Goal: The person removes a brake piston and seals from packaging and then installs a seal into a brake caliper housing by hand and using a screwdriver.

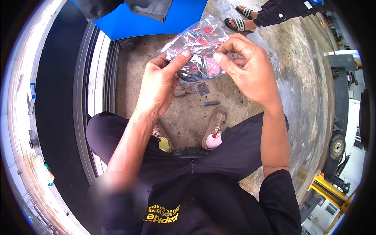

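A clear plastic bag (196, 39) with red print is held up in front of me between both hands. Dark rings (188, 75) and something pink (212, 67) show through its lower part; their exact kind is hard to make out. My left hand (162, 78) pinches the bag's left side, thumb on top. At the right side, my right hand (252, 66) is closed on the bag's edge with thumb and index finger. Below the bag on the floor lie a thin ring (199, 87) and a small grey flat piece (204, 90), partly hidden.
A screwdriver (211, 103) with a blue handle lies on the concrete floor (180, 117) between my shoes. A blue panel (149, 25) with dark grey cloth (150, 8) stands ahead. Another person's sandalled feet (239, 25) are at the far right. A wheel (337, 147) stands rightward.
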`<action>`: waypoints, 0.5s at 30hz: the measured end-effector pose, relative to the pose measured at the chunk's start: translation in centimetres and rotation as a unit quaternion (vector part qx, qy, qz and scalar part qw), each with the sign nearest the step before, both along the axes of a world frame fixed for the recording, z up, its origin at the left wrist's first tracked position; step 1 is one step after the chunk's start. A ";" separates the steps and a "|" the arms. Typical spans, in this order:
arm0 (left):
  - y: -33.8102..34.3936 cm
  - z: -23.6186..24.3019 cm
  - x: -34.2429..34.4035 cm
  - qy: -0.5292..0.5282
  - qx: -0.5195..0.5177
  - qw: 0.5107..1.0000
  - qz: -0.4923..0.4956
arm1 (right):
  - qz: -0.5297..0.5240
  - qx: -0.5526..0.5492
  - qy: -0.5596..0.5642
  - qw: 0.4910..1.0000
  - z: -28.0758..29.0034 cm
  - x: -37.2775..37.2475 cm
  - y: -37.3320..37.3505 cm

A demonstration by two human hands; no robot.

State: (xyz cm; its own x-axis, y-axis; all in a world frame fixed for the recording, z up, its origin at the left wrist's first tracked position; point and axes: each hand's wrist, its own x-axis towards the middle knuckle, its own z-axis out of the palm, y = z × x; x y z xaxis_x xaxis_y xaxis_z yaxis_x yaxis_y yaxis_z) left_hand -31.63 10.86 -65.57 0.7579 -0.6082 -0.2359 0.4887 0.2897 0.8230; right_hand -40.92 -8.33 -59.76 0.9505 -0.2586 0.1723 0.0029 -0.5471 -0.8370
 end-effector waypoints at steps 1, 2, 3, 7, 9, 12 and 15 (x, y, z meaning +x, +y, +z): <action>0.1 -0.2 0.0 -0.003 0.001 1.000 0.001 | 0.000 0.049 0.025 0.998 -0.2 0.1 -0.1; 0.1 -0.3 -0.1 0.006 -0.008 1.000 0.005 | -0.006 0.013 0.032 0.999 -0.2 0.0 -0.1; 0.1 -0.3 -0.3 0.015 -0.016 1.000 0.009 | -0.012 -0.023 0.040 0.999 -0.1 0.0 -0.1; -0.3 0.8 -1.0 0.057 -0.042 0.997 0.002 | 0.001 -0.017 0.049 0.999 -1.2 0.0 -0.4; -0.5 1.2 -1.1 0.060 -0.045 0.997 -0.014 | 0.032 -0.041 0.004 0.999 -1.4 0.0 -1.6; -0.2 1.2 -0.9 0.022 -0.019 0.999 -0.044 | 0.040 0.028 0.028 0.998 -1.1 0.0 -1.6; -0.3 0.7 -1.0 -0.002 -0.013 0.998 -0.055 | 0.029 0.050 0.063 0.996 -0.6 -0.1 -1.4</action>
State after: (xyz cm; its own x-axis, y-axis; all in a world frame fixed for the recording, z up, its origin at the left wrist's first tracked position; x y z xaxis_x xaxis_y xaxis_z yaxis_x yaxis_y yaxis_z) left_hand -32.66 10.57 -64.91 0.6867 -0.6944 -0.2151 0.5149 0.2557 0.8183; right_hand -40.99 -9.75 -60.36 0.9769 -0.2118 0.0276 -0.0754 -0.4628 -0.8833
